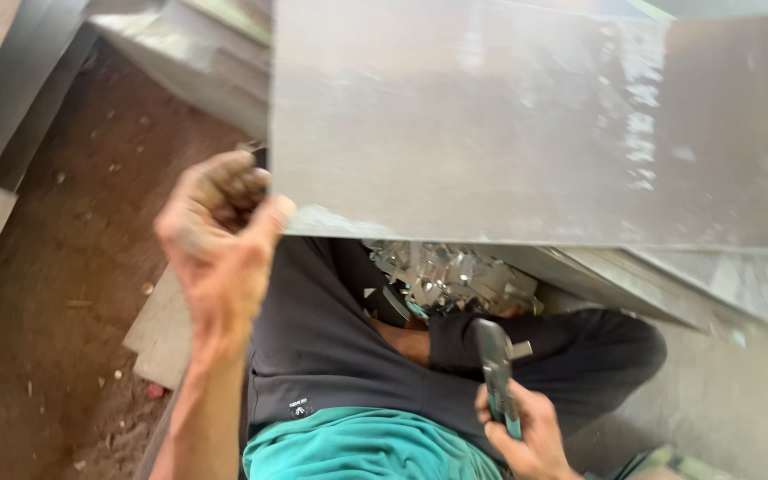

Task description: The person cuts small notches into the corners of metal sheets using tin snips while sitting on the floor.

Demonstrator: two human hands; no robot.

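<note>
A large grey metal sheet is held at its lower left corner by the left hand, whose fingers are closed tight around the edge. The sheet is tilted above the lap and fills the upper right of the view. Snips with teal handles are gripped in the right hand, fingers wrapped around the handles, low beside the thigh and well apart from the sheet.

The sheet is probably best kept steady with a firm grip close to the corner, and fingers should be kept off the sharp edge.

One sheet is held, one pair of snips is seen, and one pile of shiny offcuts lies under the sheet; the single pieces cannot be counted. Two hands are in view.
</note>
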